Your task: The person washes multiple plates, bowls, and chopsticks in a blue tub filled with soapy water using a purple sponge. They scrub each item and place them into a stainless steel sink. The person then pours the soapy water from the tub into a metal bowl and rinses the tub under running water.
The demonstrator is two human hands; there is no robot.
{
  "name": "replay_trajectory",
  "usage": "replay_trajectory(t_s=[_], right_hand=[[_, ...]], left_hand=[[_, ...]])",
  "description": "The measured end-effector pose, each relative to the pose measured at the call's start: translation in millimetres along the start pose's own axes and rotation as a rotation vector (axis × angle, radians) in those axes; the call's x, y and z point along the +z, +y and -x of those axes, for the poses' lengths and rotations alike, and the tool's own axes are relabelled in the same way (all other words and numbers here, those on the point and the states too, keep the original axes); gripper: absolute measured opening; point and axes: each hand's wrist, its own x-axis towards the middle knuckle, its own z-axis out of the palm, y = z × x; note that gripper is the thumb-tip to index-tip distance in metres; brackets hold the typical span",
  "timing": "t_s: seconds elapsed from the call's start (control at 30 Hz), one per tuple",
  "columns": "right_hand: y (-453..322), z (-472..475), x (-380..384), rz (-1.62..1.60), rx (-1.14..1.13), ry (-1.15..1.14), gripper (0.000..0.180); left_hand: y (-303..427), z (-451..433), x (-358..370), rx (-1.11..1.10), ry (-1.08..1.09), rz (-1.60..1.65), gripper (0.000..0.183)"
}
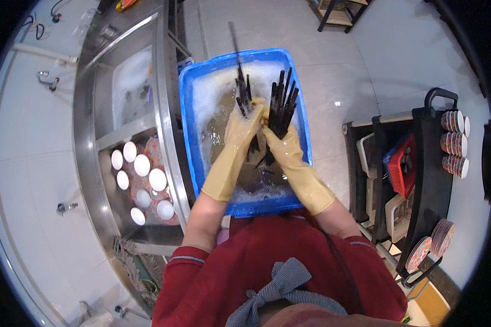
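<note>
Both of my hands wear wet yellow rubber gloves and are over a blue plastic tub [187,135] of soapy, murky water. My left hand [245,122] grips a small bunch of dark chopsticks [242,88]; one of them sticks up well beyond the others and looks blurred. In my right hand [284,145] is a thicker bundle of dark chopsticks [282,102], tips fanned upward. The two hands are close together at the tub's middle, and some sticks point down between them toward the water. White foam [212,81] lines the tub's inner sides.
Along the left runs a stainless steel sink [163,122]. One basin holds white-lined cups [142,165] over patterned plates; another holds suds [131,81]. On the right, a black trolley [427,163] carries stacked cups [454,143], patterned plates [442,239] and a red basket [397,171].
</note>
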Motion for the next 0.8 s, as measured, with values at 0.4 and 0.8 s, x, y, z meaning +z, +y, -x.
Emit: replay_trajectory(t_s=[0.4,0.8], right_hand=[[78.0,6.4,41.4,-0.720,0.384,-0.688,0.061],[21.3,-6.0,39.5,0.361,0.155,-0.439,0.080]], left_hand=[[-37.3,113.7,-38.0,-0.077,-0.129,0.170,0.071],[-104.6,42.0,-30.0,-0.447,0.409,1.000,0.076]])
